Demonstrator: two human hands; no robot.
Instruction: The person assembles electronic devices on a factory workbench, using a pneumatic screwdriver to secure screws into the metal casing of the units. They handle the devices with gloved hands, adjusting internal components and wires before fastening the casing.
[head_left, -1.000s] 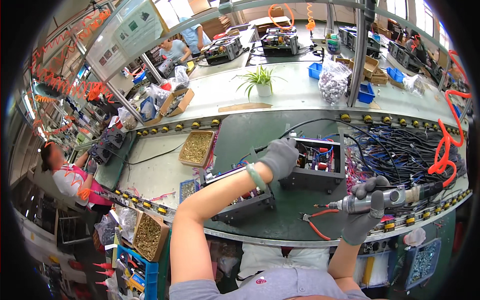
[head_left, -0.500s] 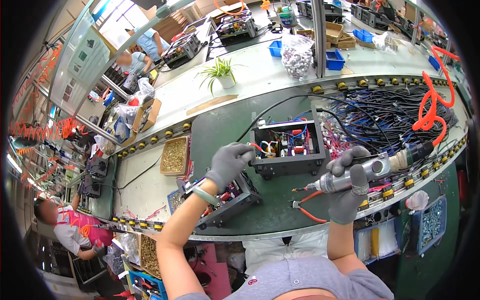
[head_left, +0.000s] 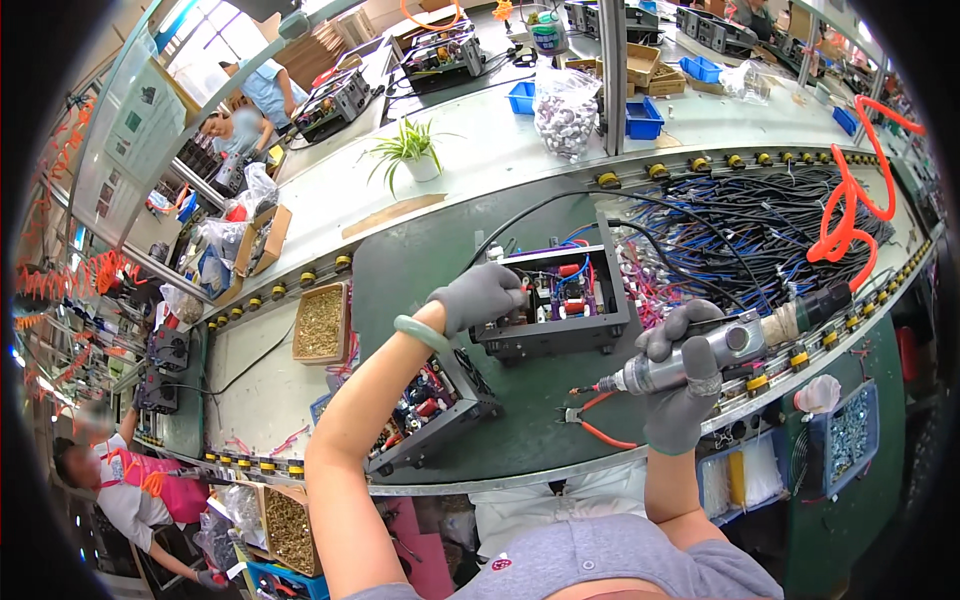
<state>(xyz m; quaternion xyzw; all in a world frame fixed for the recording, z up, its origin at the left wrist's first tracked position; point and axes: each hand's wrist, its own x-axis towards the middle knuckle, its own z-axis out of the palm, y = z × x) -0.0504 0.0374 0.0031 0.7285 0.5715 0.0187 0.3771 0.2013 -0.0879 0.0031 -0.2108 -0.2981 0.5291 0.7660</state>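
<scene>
A dark metal chassis (head_left: 560, 340), open at the top and fitted with red parts and blue wires, sits on the green work surface. My gloved left hand (head_left: 482, 298) reaches into its left end, fingers pinched on a red wire whose end they hide. In my gloved right hand (head_left: 682, 375) is a grey pneumatic screwdriver (head_left: 660, 372), its bit pointing left, held right of and nearer than the chassis. Below that bit lie red-handled pliers (head_left: 598, 425). A second open chassis (head_left: 440, 412) stands tilted in view beneath my left forearm, which partly covers it.
Black cables (head_left: 740, 235) are heaped to the right. An orange coiled hose (head_left: 845, 220) runs to the screwdriver. A box of small brass-coloured parts (head_left: 321, 322) stands left, a potted plant (head_left: 408, 152) behind. Bins of screws (head_left: 850, 435) hang below the table's right edge. Co-workers are at left.
My left hand has moved right relative to the chassis, its fingers now inside the left end with the red wire. The screwdriver stays in my right hand. The whole view has shifted slightly.
</scene>
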